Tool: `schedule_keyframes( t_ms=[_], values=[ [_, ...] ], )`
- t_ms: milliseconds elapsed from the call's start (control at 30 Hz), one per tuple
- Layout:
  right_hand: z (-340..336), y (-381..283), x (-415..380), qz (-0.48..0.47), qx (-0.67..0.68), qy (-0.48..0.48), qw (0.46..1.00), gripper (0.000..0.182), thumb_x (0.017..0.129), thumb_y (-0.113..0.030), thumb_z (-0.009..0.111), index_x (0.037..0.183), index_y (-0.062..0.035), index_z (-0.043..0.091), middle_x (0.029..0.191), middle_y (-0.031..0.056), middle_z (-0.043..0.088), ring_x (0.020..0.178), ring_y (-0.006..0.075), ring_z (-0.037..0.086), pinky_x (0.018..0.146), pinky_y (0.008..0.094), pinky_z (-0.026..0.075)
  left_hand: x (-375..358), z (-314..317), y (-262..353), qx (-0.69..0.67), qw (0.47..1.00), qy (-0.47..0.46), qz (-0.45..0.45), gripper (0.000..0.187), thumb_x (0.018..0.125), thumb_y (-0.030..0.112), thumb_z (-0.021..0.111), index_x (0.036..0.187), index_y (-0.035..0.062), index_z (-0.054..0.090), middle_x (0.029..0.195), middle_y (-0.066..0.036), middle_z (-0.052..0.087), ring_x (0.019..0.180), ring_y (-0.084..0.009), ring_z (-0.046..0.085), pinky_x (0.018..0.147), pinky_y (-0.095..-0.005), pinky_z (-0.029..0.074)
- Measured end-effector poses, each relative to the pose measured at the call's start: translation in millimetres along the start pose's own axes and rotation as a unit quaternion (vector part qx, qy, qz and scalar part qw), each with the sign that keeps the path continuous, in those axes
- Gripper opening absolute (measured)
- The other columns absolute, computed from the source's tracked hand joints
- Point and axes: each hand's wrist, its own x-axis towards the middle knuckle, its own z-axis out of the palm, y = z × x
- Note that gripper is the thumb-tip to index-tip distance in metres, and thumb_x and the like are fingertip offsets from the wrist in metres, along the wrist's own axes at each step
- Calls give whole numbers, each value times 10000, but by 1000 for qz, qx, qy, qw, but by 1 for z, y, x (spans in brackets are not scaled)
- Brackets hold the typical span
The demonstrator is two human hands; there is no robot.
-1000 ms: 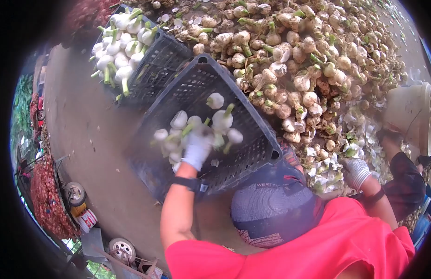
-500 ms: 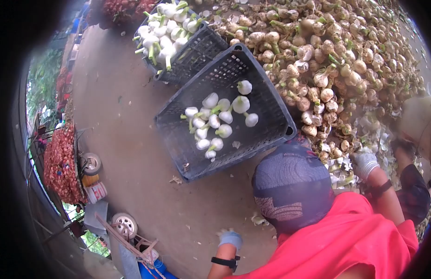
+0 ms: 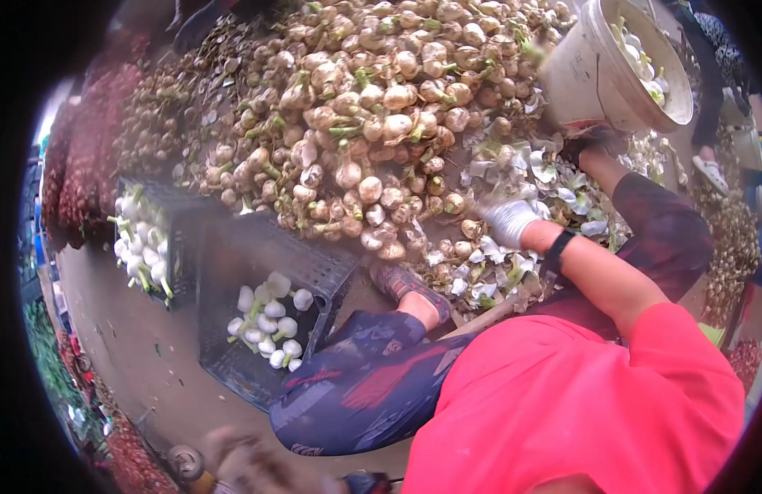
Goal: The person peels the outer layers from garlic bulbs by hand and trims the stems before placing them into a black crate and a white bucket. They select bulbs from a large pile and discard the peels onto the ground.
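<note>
My right hand (image 3: 510,221), in a white glove, is low over papery garlic skins (image 3: 554,177) at the near edge of a large heap of untrimmed garlic bulbs (image 3: 389,99). Its fingers reach out to the left, their tips smeared. My left hand (image 3: 253,463) is a blur at the bottom left, near my knee; its fingers and anything in them cannot be made out. Beyond that knee stands a black plastic crate (image 3: 336,292) with several clean white garlic bulbs (image 3: 274,317) in it.
A second crate (image 3: 183,218), heaped with white garlic (image 3: 142,239), stands farther left. At the upper right a tilted white bucket (image 3: 583,78) holds more clean bulbs. Another person's leg and shoe (image 3: 710,174) show behind it. Red net sacks (image 3: 93,156) are piled at the left.
My view has swung right, bringing the bucket and my legs into sight and shifting the crates left. My left hand has gone from distinct to smeared; the right is still by the skins.
</note>
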Motion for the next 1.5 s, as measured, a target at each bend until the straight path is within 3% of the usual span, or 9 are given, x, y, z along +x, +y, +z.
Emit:
schedule_keyframes(
  t_ms=[200, 267, 533, 733, 933, 1200, 1333, 1467, 1500],
  values=[
    [61, -2, 47, 132, 169, -95, 972, 390, 828, -210, 521, 1194, -79, 548, 1218, 209, 549, 1120, 332, 542, 912, 428, 444, -41, 182, 14, -224, 828, -320, -402, 210, 871, 120, 528, 879, -74, 607, 823, -76, 595, 706, -143, 566, 591, -243, 476],
    [70, 3, 54, 124, 181, -100, 971, 429, 818, -214, 527, 1225, -79, 524, 1196, 217, 558, 1120, 341, 538, 916, 418, 443, -64, 220, -4, -220, 849, -360, -318, 239, 887, 184, 546, 952, -38, 609, 856, -57, 578, 698, -116, 560, 570, -232, 464],
    [-63, -11, -56, -198, 232, 256, 917, 565, 659, -26, 618, 1209, -73, 497, 1191, 162, 528, 1083, 383, 514, 895, 441, 443, -85, 289, 12, -440, 625, -355, -538, 407, 919, 311, 542, 1222, 45, 486, 1036, -70, 596, 813, -137, 593, 620, -247, 490],
    [-106, -1, -140, -44, 820, 246, 515, 576, 820, -120, 655, 1327, -110, 383, 944, 28, 559, 614, 62, 497, 539, 200, 448, -64, 283, 79, -414, 795, -265, -356, 343, 835, 80, 610, 1151, 29, 487, 980, -62, 579, 821, -134, 580, 739, -248, 496],
    [-97, -5, -161, -69, 755, 183, 626, 331, 874, -363, 615, 860, -38, 674, 702, -8, 608, 620, 64, 524, 532, 225, 438, -69, 267, 119, -116, 953, -206, 187, 582, 627, -32, 695, 1144, 74, 450, 1038, -140, 514, 927, -306, 535, 779, -372, 466],
    [-99, -12, -191, -108, 753, 126, 636, 307, 938, -293, 504, 906, -16, 632, 656, -10, 567, 609, 58, 509, 532, 242, 440, -76, 238, 123, -103, 946, -211, 224, 565, 602, -32, 684, 1114, 78, 469, 1066, -131, 517, 974, -283, 523, 832, -371, 442],
    [-92, -14, -196, -150, 558, 161, 800, 221, 920, -230, 506, 941, -36, 609, 686, 57, 605, 591, 121, 545, 559, 283, 463, -83, 218, 130, -219, 942, -247, 57, 429, 678, 31, 666, 1073, 43, 500, 995, -107, 556, 857, -203, 555, 744, -300, 479],
    [-83, -3, -202, -267, 652, -4, 710, 195, 915, -223, 528, 925, -48, 615, 622, 2, 552, 553, 99, 524, 479, 283, 429, -83, 206, 135, -582, 473, -293, -592, 218, 861, 208, 533, 1012, 56, 571, 831, -86, 599, 655, -211, 556, 596, -231, 455],
    [-87, -6, -210, -196, 707, -77, 675, 198, 917, -228, 534, 971, -58, 620, 648, -12, 553, 560, 74, 508, 484, 244, 428, -85, 209, 125, -486, 676, -392, -391, 233, 886, 222, 511, 1026, 45, 569, 842, -90, 610, 683, -176, 567, 585, -237, 450]
  ],
)
